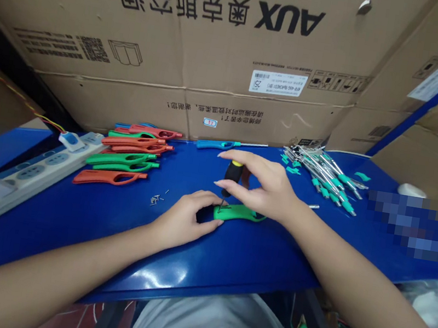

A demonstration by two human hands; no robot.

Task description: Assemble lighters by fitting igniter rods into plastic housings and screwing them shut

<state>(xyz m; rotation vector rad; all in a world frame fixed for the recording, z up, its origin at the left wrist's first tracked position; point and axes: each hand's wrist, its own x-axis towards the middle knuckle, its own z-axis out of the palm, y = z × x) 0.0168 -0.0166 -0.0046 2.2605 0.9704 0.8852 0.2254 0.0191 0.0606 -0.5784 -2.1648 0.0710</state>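
A green long-neck lighter (239,212) lies flat on the blue table, its metal tube partly hidden behind my right wrist. My left hand (189,217) pinches the lighter's handle end between thumb and fingers, holding it against the table. In my right hand (267,185) is a small screwdriver (232,180) with a black handle and a yellow top. It stands almost upright, thumb and fingers around the handle, its tip down on the green handle near my left fingertips. Whether a screw sits under the tip is too small to tell.
Small screws (154,199) lie left of my hands. Orange and green lighter handles (120,160) are piled behind them. A blue lighter (216,144) lies at the back, near metal tubes with teal parts (327,175). A power strip (34,173) runs along the left; cardboard (182,78) walls the back.
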